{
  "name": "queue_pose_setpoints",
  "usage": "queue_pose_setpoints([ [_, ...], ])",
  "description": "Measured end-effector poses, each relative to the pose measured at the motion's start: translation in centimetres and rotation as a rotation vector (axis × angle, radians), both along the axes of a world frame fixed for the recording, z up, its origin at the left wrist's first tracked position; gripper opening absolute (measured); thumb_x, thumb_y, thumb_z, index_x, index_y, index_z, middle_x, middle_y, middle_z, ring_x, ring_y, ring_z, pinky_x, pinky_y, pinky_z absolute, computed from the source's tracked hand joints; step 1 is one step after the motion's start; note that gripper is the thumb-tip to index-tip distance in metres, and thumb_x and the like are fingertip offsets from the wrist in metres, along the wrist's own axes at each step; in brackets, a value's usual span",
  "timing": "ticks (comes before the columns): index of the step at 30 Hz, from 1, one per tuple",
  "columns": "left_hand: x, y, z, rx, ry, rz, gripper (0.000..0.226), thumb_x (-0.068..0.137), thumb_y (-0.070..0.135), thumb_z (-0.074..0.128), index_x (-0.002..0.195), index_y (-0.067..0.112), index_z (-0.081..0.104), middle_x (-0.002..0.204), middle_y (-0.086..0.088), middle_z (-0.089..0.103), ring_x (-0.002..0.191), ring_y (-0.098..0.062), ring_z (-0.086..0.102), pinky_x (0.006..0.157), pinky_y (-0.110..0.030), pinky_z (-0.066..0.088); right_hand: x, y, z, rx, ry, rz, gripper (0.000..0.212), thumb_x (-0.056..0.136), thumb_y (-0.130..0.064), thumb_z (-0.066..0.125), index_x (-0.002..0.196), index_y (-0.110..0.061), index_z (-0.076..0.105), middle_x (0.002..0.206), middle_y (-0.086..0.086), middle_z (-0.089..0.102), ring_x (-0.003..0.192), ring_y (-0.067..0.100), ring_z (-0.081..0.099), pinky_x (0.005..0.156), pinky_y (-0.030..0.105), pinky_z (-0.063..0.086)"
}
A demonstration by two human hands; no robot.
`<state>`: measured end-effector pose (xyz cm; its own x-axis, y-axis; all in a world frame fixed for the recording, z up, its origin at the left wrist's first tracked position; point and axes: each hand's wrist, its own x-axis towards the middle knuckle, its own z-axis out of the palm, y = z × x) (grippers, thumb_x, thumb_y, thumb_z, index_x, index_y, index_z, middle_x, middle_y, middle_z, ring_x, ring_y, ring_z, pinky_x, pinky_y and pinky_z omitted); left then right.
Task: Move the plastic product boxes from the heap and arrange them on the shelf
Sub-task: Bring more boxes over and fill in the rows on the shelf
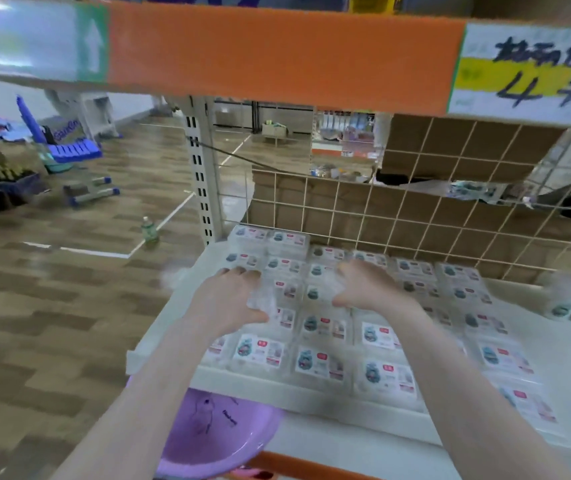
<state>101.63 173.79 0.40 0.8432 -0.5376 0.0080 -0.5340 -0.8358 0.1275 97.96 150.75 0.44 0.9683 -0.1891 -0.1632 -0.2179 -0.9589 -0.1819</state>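
**Both hands on one clear box above the filled shelf**

A white shelf (169, 306) is seen across the lower right, backed by a wire grid panel (398, 216) with brown cardboard behind it. Overhead, an orange shelf edge (277, 53) spans the view, with a handwritten price sign (533, 74) at its right end. Wood-pattern flooring (52, 306) is seen to the left, marked with white lines.

The plastic product boxes (388, 375) are laid flat on the shelf in rows, labels up, touching side by side; at the back left some are stacked higher. A looser group of boxes (568, 306) lies at the far right; blur hides its detail.

A purple basin (208, 441) is seen under the shelf's front left corner. A green bottle (149, 232) stands on the floor beside the slotted upright (201, 174).

One clear box (294, 289) is gripped between both hands over the middle rows. The left hand (228, 303) is curled on its left edge; the right hand (363, 289) is clamped on its right edge. Whether the box touches the boxes beneath cannot be told.
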Motion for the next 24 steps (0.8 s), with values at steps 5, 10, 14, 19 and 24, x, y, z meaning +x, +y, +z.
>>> queue_pose_setpoints([
  [5,0.5,0.0,-0.5,0.002,0.024,0.022,0.066,0.076,0.048,0.066,0.13,0.015,0.048,0.127,-0.004,0.053,0.116,-0.025,0.048,0.091,-0.033,0.041,0.7,-0.3,-0.4,-0.029,0.041,0.01,0.047,0.078,-0.03,0.069,0.118,-0.009,0.055,0.101,0.006,0.062,0.083,0.022,0.064,0.07,0.035,0.053],
  [10,0.7,-0.1,-1.1,-0.01,0.056,0.051,0.061,0.075,0.045,0.066,0.127,0.017,0.049,0.12,-0.002,0.054,0.111,-0.024,0.049,0.086,-0.03,0.042,1.4,-0.3,-0.5,-0.002,0.029,0.096,0.063,0.074,-0.04,0.07,0.127,-0.016,0.047,0.098,-0.001,0.057,0.077,0.015,0.057,0.061,0.03,0.048],
  [14,0.9,-0.5,-1.4,-0.017,0.102,0.039,0.058,0.074,0.042,0.066,0.124,0.017,0.05,0.118,-0.003,0.054,0.111,-0.023,0.048,0.084,-0.029,0.041,2.3,-0.4,-0.5,-0.022,0.034,0.133,0.064,0.073,-0.037,0.069,0.129,-0.016,0.047,0.1,-0.001,0.056,0.078,0.013,0.055,0.063,0.03,0.049],
  [19,1.0,-0.6,-1.6,-0.029,0.109,0.047,0.057,0.074,0.041,0.065,0.125,0.019,0.05,0.119,-0.002,0.053,0.112,-0.023,0.047,0.078,-0.025,0.035,2.7,-0.5,-0.3,0.012,0.037,0.135,0.063,0.071,-0.036,0.071,0.126,-0.015,0.05,0.12,0.003,0.057,0.099,0.019,0.059,0.083,0.039,0.053],
  [24,0.9,-0.7,-1.8,-0.044,0.111,0.058,0.056,0.074,0.04,0.065,0.123,0.018,0.05,0.116,-0.002,0.053,0.108,-0.022,0.047,0.075,-0.024,0.034,3.5,-1.0,1.5,0.148,-0.093,0.102,0.067,0.07,-0.033,0.075,0.127,-0.019,0.043,0.106,-0.006,0.052,0.086,0.014,0.054,0.06,0.025,0.042],
])
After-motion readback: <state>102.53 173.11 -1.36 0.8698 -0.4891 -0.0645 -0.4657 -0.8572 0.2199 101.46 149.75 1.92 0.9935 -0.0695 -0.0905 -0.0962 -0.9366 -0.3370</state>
